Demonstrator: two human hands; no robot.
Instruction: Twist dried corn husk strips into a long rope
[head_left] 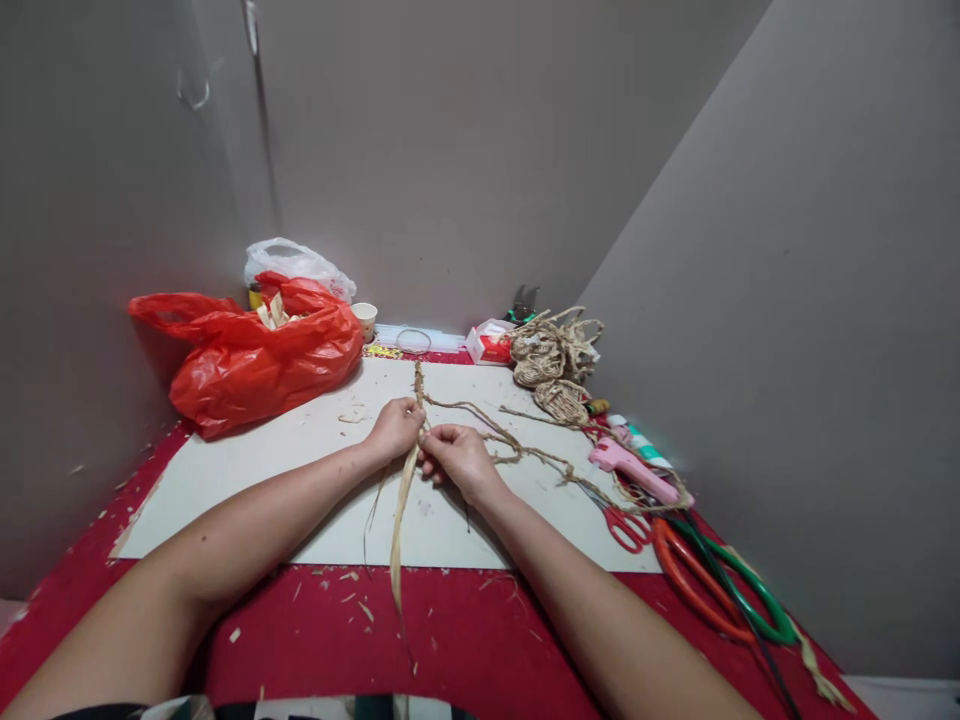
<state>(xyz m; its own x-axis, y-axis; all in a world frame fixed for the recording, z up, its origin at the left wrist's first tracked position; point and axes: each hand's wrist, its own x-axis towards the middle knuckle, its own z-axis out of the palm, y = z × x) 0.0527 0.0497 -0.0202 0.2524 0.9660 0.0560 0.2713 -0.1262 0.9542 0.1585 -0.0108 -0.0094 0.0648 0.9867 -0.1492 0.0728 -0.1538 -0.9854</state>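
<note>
We've got left hand (395, 428) & right hand (455, 457) both pinched on the straw braid (417, 388), mid surface (247, 470). Red bag (255, 360) at 10 o'clock, pink glue gun (630, 468) at 3.

A dried straw strip (400, 520), pale tan and flat, hangs from my pinch at the middle of the white board and trails toward me over the red cloth, its tip thinning to a wisp. Above my fingers it joins a twisted straw cord (480, 420) that splits into 2 runs, one straight away, one off to the right.
</note>
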